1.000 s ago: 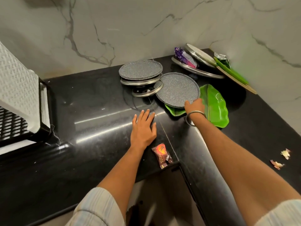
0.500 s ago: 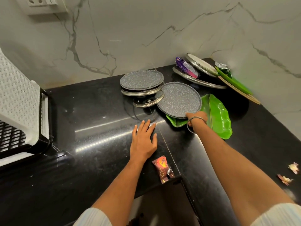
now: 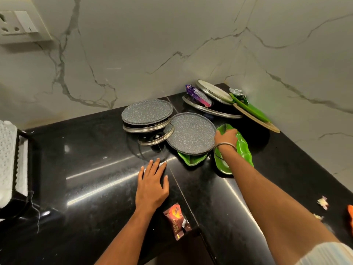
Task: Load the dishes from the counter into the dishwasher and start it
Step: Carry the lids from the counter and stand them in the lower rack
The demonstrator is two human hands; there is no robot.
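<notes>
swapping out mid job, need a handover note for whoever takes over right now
Left hand lies flat and open on the black counter, holding nothing. Right hand grips the rim of the speckled grey plate, which lies on the green leaf dishes. A second grey plate tops the steel plates; more dishes lean in the corner. Nothing loaded; dishwasher not in view. Everything is left to do.

Counter (image 3: pixel 95 169) glossy black stone — grey plate (image 3: pixel 191 133) matt, speckled — leaf dish (image 3: pixel 242 148) shiny green, wall (image 3: pixel 152 44) marble-veined.
</notes>
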